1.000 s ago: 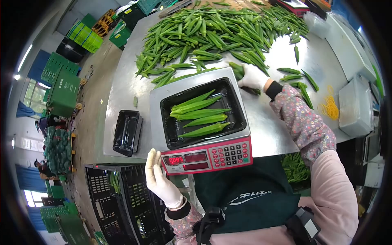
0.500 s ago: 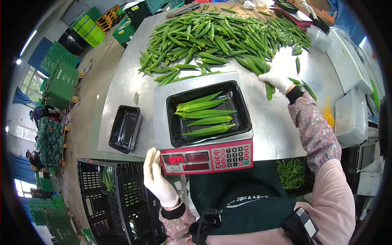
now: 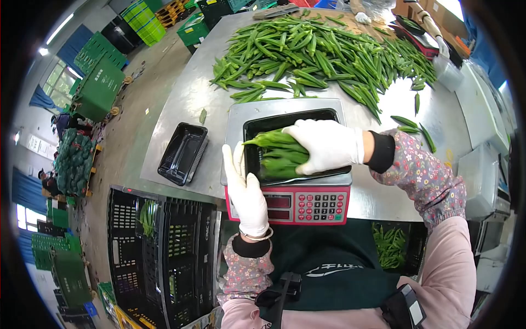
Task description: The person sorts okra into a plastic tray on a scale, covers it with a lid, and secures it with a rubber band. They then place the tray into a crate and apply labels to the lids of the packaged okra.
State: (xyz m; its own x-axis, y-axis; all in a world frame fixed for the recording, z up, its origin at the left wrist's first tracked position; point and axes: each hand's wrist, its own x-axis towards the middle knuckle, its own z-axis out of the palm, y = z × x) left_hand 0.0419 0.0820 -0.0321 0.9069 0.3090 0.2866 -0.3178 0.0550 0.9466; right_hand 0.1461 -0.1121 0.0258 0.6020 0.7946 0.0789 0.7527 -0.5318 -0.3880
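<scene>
My gloved right hand (image 3: 329, 145) is closed over a bunch of okra (image 3: 279, 153), low over the black plastic tray (image 3: 263, 125). The pods point left, and the hand hides the tray's right part. At the tray's left edge is my gloved left hand (image 3: 247, 200), its fingers stretched upward and thumb apart, holding nothing. The tray rests on the metal plate of a red digital scale (image 3: 323, 207). My left hand covers the left end of the scale's display panel.
A large okra pile (image 3: 318, 49) covers the back of the metal table (image 3: 164, 145). Another black tray (image 3: 183, 153) lies left of the scale. Black crates (image 3: 164, 247) stand below the front edge. Clear plastic containers (image 3: 475, 178) line the right side; another person's arm (image 3: 430, 24) shows at back right.
My right hand has come from the pile to the tray with okra in it. My left hand has moved up from the scale's front corner to the tray's left edge.
</scene>
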